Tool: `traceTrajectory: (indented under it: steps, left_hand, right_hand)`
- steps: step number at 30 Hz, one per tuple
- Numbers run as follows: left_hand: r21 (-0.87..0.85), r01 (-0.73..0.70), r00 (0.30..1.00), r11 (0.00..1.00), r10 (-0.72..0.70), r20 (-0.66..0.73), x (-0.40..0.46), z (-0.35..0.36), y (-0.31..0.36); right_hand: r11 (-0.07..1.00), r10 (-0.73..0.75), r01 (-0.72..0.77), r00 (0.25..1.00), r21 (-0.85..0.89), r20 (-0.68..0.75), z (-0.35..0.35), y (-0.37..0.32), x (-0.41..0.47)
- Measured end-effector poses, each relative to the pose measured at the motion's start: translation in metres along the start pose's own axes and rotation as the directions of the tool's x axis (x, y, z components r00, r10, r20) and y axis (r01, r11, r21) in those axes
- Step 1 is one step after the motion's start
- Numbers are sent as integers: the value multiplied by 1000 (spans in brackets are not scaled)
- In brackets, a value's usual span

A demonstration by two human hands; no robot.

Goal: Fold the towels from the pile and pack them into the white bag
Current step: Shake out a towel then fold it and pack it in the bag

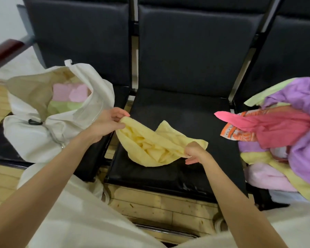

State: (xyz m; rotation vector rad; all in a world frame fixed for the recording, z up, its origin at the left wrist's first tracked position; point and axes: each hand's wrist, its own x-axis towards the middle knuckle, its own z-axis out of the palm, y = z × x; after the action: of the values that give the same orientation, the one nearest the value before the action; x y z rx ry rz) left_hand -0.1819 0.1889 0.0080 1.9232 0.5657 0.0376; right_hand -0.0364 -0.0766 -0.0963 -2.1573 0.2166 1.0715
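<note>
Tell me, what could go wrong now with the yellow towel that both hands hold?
The yellow towel hangs crumpled between the left hand and right hand, so a fold may come out uneven. Its lower edge lies near the front of the black seat and could slip toward the floor. The pile looks loose and may slide.

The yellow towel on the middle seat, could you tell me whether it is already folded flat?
No, the yellow towel sags crumpled between the left hand and right hand, each gripping an edge.
</note>
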Motion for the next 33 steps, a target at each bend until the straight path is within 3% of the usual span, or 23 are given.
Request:
traceTrajectory:
  steps: [2, 5, 10, 12, 14, 17, 19, 22, 25, 29, 33]
  left_hand:
    - [-19, -10, 1000, 1000, 11, 13, -1, -2, 0]
    - [-27, -9, 1000, 1000, 9, 2, -3, -3, -1]
    - [-15, 11, 999, 1000, -11, -37, -8, 2, -6]
    - [4, 3, 999, 1000, -3, -35, -9, 7, -6]
    - [6, -15, 999, 1000, 15, -40, -11, 8, -5]
    - [-21, -32, 996, 999, 30, -86, -10, 5, -5]
    - [-74, -33, 991, 997, 23, -132, -8, 1, -6]
    - [-99, -12, 984, 995, -6, -176, -9, 0, -8]
    - [-59, 14, 986, 998, -24, -166, -12, 8, -15]
    - [-12, 49, 985, 999, -50, -163, -14, 19, -30]
    - [-5, 45, 986, 999, -46, -158, -11, 24, -38]
  right_hand:
    - [998, -18, 21, 999, 52, -47, 4, 3, 10]
    - [936, -13, 73, 985, 345, -173, 9, 4, 24]
    - [978, -45, 109, 942, 177, -332, 17, 3, 18]
    - [966, -98, 178, 924, 188, -369, 15, -3, 18]
    - [901, -208, 347, 872, 260, -442, 12, -18, 11]
    - [742, -517, 659, 681, 125, -519, 3, -37, 8]
    - [679, -664, 733, 583, -50, -467, -2, -42, 12]
    - [681, -728, 670, 578, -293, -369, -2, -30, 17]
    - [656, -754, 655, 559, -375, -345, 4, -4, 18]
    - [586, -800, 662, 563, -467, -207, 0, 32, 22]
    - [439, -861, 628, 499, -643, -101, -9, 47, 18]
